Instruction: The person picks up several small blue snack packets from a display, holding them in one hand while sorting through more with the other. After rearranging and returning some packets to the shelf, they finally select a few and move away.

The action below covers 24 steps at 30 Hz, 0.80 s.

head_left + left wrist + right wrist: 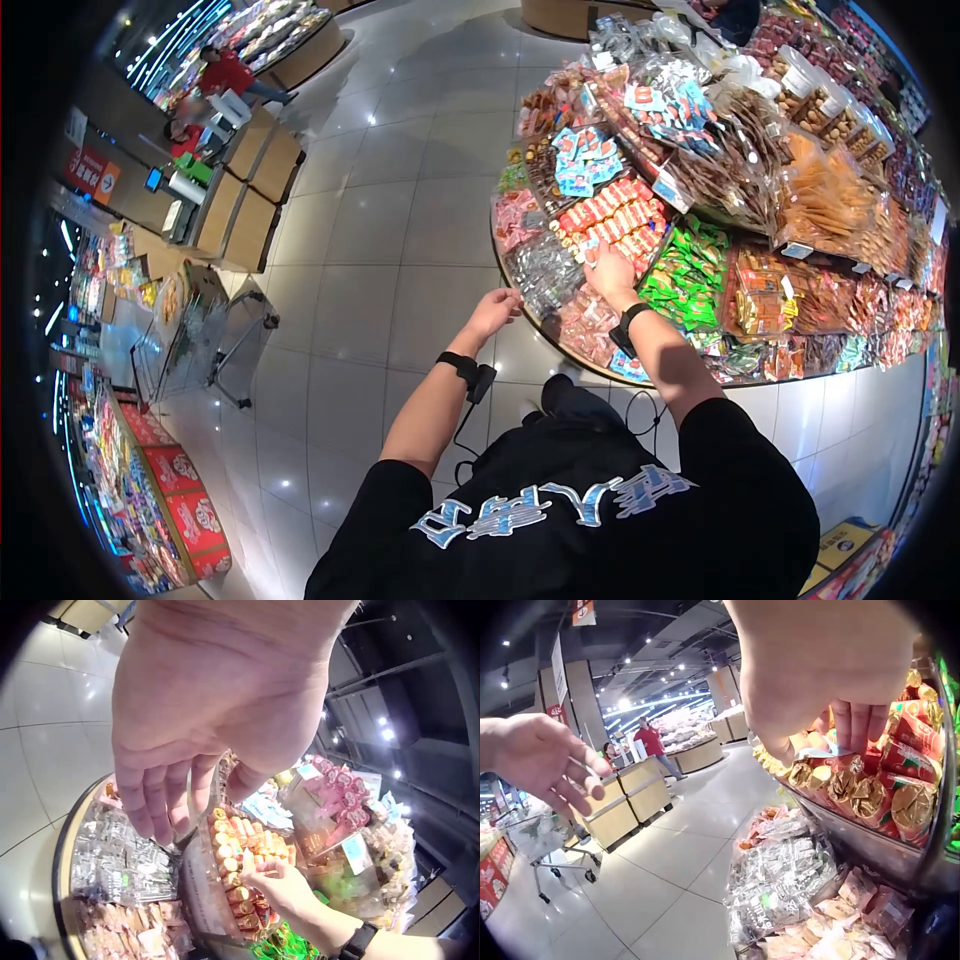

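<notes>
Pinching, as best I can make out over the feed, a small pale-blue and white wrapped packet between thumb and fingertips, my right grip sits low over the near edge of the red cylindrical rolls with twisted gold-foil ends; the fingers bend downward and mostly hide the packet, so I cannot tell how tightly they press; the packet lies on or just above those rolls; the rolls are stacked in rows, ends outward, presumably so that single pieces can be lifted out; a clear plastic bin wall likely keeps them from sliding onto the silver-and-black plastic packets and the pale pink wrapped packets lower down; shiny green packets fill the section on the other side; my left grip hangs loosely spread beside the rounded display stand, fingers softly bent, touching nothing; I would guess it is held aside to leave the right one room.
</notes>
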Available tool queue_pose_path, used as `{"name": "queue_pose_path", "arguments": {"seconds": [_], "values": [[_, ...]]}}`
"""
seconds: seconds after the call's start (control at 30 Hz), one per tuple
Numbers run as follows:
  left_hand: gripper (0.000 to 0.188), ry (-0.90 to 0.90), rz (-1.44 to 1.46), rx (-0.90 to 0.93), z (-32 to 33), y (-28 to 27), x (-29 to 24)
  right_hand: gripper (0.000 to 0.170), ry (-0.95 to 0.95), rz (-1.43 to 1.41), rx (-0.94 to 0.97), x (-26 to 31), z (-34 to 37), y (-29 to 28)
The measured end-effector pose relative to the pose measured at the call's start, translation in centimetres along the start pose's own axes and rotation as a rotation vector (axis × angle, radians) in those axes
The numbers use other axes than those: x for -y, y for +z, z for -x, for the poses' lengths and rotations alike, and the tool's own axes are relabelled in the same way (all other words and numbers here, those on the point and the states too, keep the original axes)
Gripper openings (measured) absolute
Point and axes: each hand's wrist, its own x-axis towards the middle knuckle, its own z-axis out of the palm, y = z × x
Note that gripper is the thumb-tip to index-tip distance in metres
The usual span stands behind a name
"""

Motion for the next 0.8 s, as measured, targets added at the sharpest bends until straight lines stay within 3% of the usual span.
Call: {"name": "queue_pose_path", "arguments": {"seconds": [0.07, 0.17, 0.27, 0.47, 0.5, 0.53, 0.57, 0.6, 0.67, 0.73, 0.8], "values": [[0.027, -0.005, -0.025, 0.052, -2.6, 1.4, -1.4, 0.06, 0.024, -0.025, -0.025, -0.5, -0.5, 0.1], [0.033, 0.005, -0.06, 0.119, -7.0, 3.0, -4.0, 0.063, -0.035, -0.074, -0.175, -0.7, -0.8, -1.2], [0.034, -0.014, -0.033, 0.188, -10.4, 4.6, -6.1, 0.062, 0.051, -0.199, -0.111, -0.5, -0.7, -3.0], [0.046, -0.112, 0.178, 0.398, -14.2, 8.0, -11.9, 0.047, 0.02, -0.431, -0.33, 1.8, -1.5, -5.2], [0.043, -0.048, 0.239, 0.514, -17.3, 7.8, -10.7, 0.043, -0.02, -0.381, -0.38, 2.7, -2.0, -5.6], [0.04, 0.015, 0.301, 0.631, -19.2, 7.7, -10.8, 0.046, -0.008, -0.421, -0.309, 3.3, -2.9, -5.2], [0.031, -0.052, 0.3, 0.481, -20.5, 8.2, -10.3, 0.051, -0.004, -0.351, -0.303, 4.1, -3.7, -5.0], [0.023, -0.016, 0.188, 0.437, -18.8, 8.1, -13.2, 0.055, 0.001, -0.281, -0.296, 5.0, -4.5, -5.2], [0.024, 0.028, 0.145, 0.422, -21.6, 6.2, -13.2, 0.049, 0.059, -0.27, -0.218, 6.2, -6.9, -5.2], [0.025, -0.049, 0.136, 0.488, -24.4, 3.3, -14.5, 0.042, 0.043, -0.282, -0.244, 6.6, -9.9, -5.2], [0.028, -0.103, 0.152, 0.578, -27.8, -0.1, -14.8, 0.029, 0.03, -0.216, -0.555, 6.8, -13.8, -5.0]]}}
